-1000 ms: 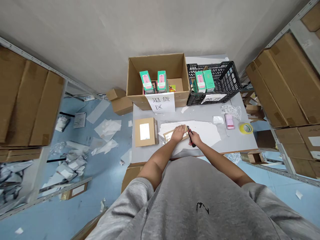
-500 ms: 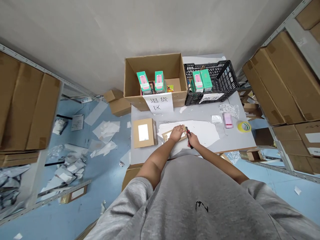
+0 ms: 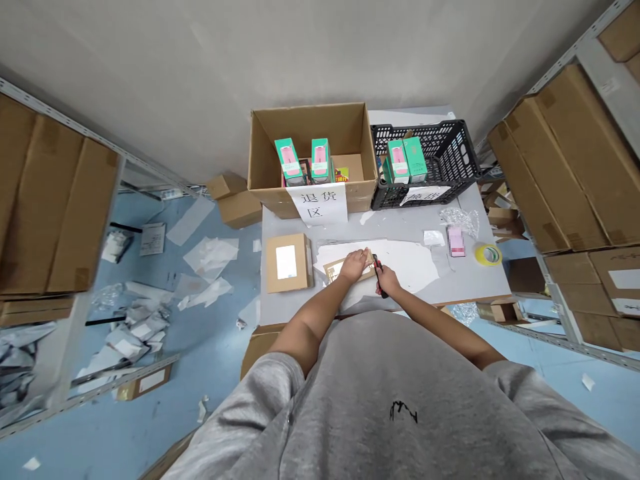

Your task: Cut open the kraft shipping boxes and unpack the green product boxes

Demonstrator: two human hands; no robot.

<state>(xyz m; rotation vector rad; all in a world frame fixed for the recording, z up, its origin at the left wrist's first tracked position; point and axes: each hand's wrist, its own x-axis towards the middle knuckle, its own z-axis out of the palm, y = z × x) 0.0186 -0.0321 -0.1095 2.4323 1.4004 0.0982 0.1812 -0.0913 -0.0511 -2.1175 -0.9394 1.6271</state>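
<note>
My left hand lies over a small flat cardboard parcel, holding it on a white sheet. My right hand grips a black-and-red box cutter at the parcel's right end. The blade is hidden. A larger brown box with a white label sits left of the sheet. To the right lie a pink package and a yellow tape roll, both out of reach of my fingers.
An open carton and a black plastic crate at the grey table's far edge hold green-and-pink boxes. Cartons fill shelves on both sides. Paper and plastic mailers litter the blue floor at left.
My view has shifted slightly left and up. Both hands stay on the parcel, with the box cutter still in my right hand.
</note>
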